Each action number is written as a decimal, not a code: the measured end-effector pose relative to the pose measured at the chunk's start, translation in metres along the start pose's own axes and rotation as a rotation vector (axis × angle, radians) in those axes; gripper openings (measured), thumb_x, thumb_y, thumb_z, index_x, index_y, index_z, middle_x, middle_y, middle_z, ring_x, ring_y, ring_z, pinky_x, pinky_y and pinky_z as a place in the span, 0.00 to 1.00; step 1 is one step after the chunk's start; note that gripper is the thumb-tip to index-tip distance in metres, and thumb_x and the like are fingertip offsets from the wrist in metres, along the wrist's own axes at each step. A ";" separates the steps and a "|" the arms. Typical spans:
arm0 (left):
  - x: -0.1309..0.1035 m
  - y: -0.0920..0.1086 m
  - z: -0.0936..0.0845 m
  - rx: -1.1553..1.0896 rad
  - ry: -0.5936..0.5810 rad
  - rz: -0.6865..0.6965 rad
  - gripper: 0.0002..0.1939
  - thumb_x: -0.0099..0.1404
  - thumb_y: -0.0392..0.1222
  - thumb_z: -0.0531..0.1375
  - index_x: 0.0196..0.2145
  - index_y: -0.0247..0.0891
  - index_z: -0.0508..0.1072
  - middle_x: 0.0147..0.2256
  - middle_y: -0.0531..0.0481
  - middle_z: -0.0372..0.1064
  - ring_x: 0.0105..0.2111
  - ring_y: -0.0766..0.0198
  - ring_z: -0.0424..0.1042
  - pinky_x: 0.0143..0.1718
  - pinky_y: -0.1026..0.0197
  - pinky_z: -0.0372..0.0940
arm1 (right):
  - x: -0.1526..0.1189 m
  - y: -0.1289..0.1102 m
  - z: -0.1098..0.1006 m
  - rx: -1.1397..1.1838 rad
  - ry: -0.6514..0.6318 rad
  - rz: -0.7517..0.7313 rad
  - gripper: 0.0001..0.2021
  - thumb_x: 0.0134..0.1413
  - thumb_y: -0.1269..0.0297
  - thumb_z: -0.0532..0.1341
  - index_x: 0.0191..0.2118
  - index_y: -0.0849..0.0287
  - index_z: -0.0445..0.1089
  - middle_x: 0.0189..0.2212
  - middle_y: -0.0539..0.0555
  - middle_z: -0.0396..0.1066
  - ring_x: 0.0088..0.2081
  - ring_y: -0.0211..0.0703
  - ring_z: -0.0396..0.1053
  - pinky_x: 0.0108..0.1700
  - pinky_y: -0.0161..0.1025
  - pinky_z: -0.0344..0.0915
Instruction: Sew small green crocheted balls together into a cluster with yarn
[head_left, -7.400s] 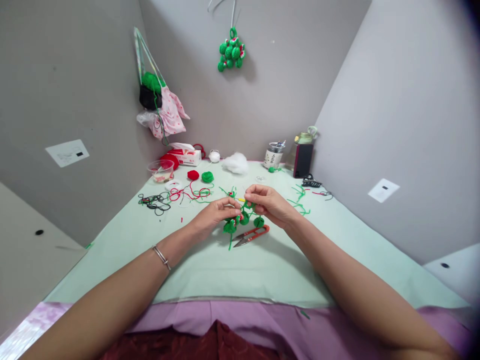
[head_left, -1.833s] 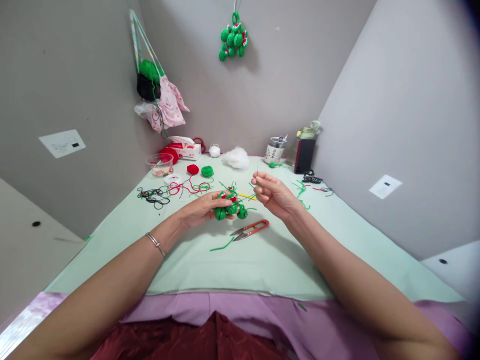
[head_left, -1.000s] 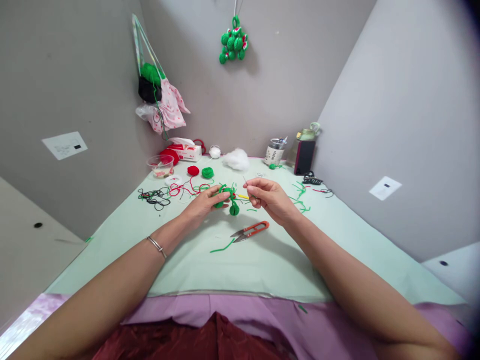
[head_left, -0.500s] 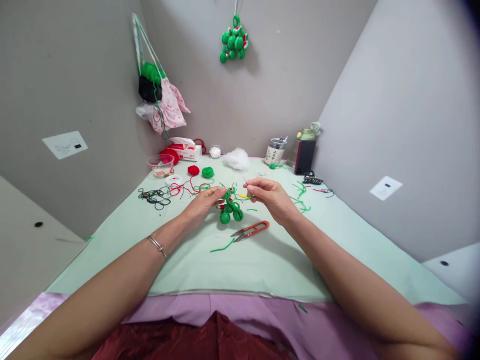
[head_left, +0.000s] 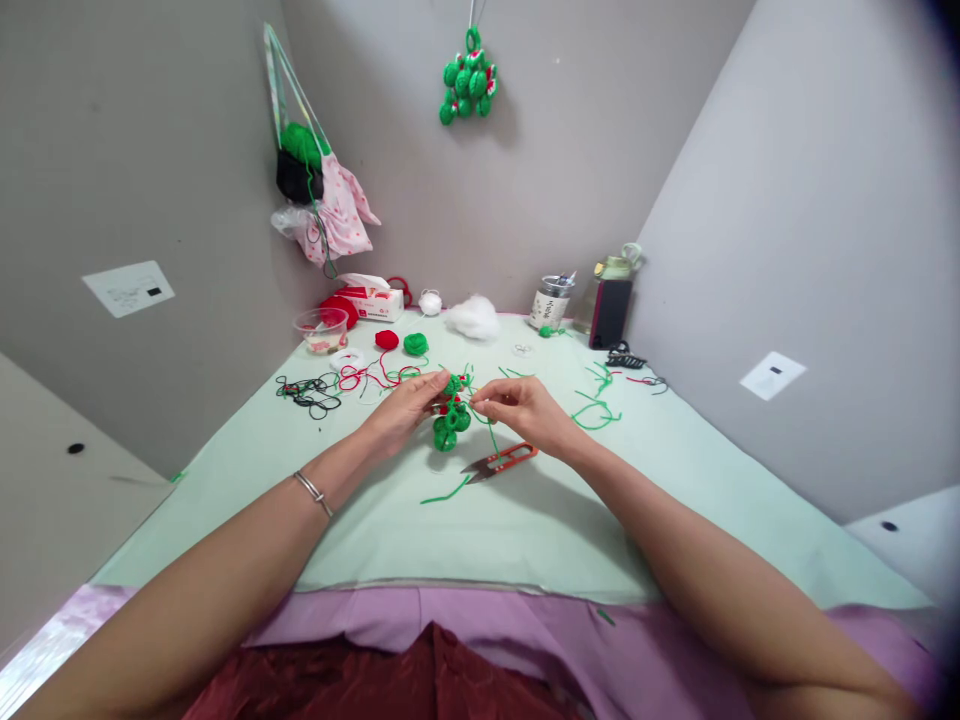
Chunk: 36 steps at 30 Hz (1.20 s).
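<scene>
My left hand [head_left: 411,405] is closed on a green crocheted ornament [head_left: 450,420] with round green balls and red and white bits. It holds the ornament near the top, just above the table, and the balls hang below the fingers. My right hand [head_left: 517,408] pinches close against the ornament's right side. Whatever sits between those fingertips is too small to make out. A green yarn strand [head_left: 493,440] hangs by the right fingers and runs down over the orange thread snips [head_left: 514,458]. Beside the blades lies a cut piece of green yarn [head_left: 446,494].
Tangled dark cord [head_left: 309,398], a red yarn ball [head_left: 387,341] and a green yarn ball [head_left: 415,345] lie left. White stuffing [head_left: 474,318], a tissue box [head_left: 377,302] and a tin [head_left: 551,303] stand at the back. Green scraps [head_left: 600,410] lie right; similar ornaments [head_left: 469,85] hang above.
My right hand has moved left to the ornament; the thin needle and yellow piece seen in it earlier no longer show. The ornament's balls have swung slightly left. A green strand now hangs over the snips.
</scene>
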<state>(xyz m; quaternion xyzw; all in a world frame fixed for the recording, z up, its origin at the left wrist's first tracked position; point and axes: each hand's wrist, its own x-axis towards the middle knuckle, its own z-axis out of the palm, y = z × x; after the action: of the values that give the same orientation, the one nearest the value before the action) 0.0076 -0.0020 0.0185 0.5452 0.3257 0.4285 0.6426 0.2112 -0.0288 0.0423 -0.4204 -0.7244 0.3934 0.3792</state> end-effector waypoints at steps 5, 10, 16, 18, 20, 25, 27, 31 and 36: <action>-0.002 0.002 0.003 -0.004 -0.024 0.000 0.19 0.62 0.56 0.63 0.39 0.36 0.75 0.34 0.50 0.70 0.33 0.67 0.69 0.37 0.65 0.64 | 0.001 0.001 0.000 0.032 -0.003 0.001 0.09 0.52 0.59 0.64 0.32 0.60 0.77 0.23 0.50 0.69 0.27 0.38 0.61 0.32 0.37 0.57; -0.004 0.003 0.005 -0.070 -0.110 -0.037 0.21 0.62 0.58 0.63 0.43 0.38 0.75 0.34 0.50 0.69 0.31 0.69 0.68 0.30 0.68 0.64 | 0.002 0.005 0.000 0.100 -0.032 -0.040 0.10 0.53 0.58 0.65 0.34 0.59 0.78 0.26 0.51 0.70 0.29 0.39 0.61 0.34 0.38 0.57; -0.004 0.003 0.007 -0.110 -0.126 -0.054 0.23 0.64 0.59 0.61 0.46 0.37 0.75 0.35 0.47 0.71 0.31 0.67 0.71 0.29 0.67 0.65 | 0.004 0.008 0.005 0.136 0.016 -0.064 0.08 0.52 0.58 0.66 0.32 0.58 0.77 0.26 0.50 0.69 0.29 0.38 0.60 0.34 0.37 0.56; -0.005 0.002 0.008 -0.120 -0.125 -0.050 0.24 0.64 0.58 0.61 0.48 0.37 0.75 0.35 0.47 0.71 0.31 0.67 0.71 0.29 0.67 0.66 | 0.004 0.009 0.007 0.150 0.040 -0.067 0.09 0.52 0.58 0.67 0.31 0.59 0.76 0.25 0.50 0.69 0.29 0.37 0.59 0.33 0.37 0.56; -0.005 0.001 0.008 -0.131 -0.115 -0.050 0.25 0.64 0.58 0.61 0.50 0.37 0.74 0.36 0.46 0.72 0.31 0.68 0.71 0.29 0.67 0.66 | 0.004 0.010 0.009 0.154 0.056 -0.071 0.09 0.52 0.57 0.67 0.30 0.59 0.76 0.25 0.50 0.70 0.29 0.37 0.60 0.33 0.37 0.56; -0.005 0.003 0.005 -0.116 -0.130 -0.061 0.27 0.65 0.57 0.60 0.55 0.37 0.73 0.36 0.44 0.74 0.32 0.67 0.72 0.32 0.67 0.66 | 0.005 0.011 0.009 0.140 0.111 -0.064 0.11 0.50 0.56 0.66 0.32 0.60 0.75 0.25 0.50 0.70 0.27 0.37 0.59 0.31 0.37 0.56; -0.004 0.005 0.003 -0.112 -0.153 -0.055 0.26 0.66 0.55 0.61 0.56 0.37 0.72 0.40 0.42 0.75 0.34 0.66 0.73 0.34 0.67 0.66 | 0.006 0.010 0.007 0.128 0.125 -0.055 0.12 0.50 0.55 0.66 0.32 0.60 0.76 0.24 0.50 0.69 0.27 0.37 0.58 0.30 0.37 0.55; -0.003 0.006 -0.002 -0.101 -0.166 -0.031 0.25 0.65 0.52 0.62 0.57 0.38 0.72 0.45 0.41 0.74 0.38 0.64 0.74 0.39 0.66 0.66 | 0.006 0.010 0.004 0.100 0.131 -0.041 0.12 0.50 0.56 0.65 0.32 0.60 0.75 0.22 0.49 0.66 0.26 0.36 0.58 0.31 0.37 0.55; -0.002 0.002 -0.004 -0.048 -0.153 -0.016 0.26 0.64 0.52 0.63 0.57 0.42 0.72 0.47 0.43 0.74 0.38 0.65 0.73 0.35 0.67 0.65 | 0.006 0.009 0.004 0.101 0.119 -0.038 0.12 0.50 0.56 0.66 0.33 0.61 0.75 0.22 0.48 0.66 0.26 0.37 0.59 0.31 0.37 0.55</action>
<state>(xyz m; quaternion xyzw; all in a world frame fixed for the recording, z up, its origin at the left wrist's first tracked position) 0.0025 -0.0016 0.0199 0.5581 0.2698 0.3882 0.6819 0.2082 -0.0218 0.0340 -0.4095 -0.6877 0.3966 0.4496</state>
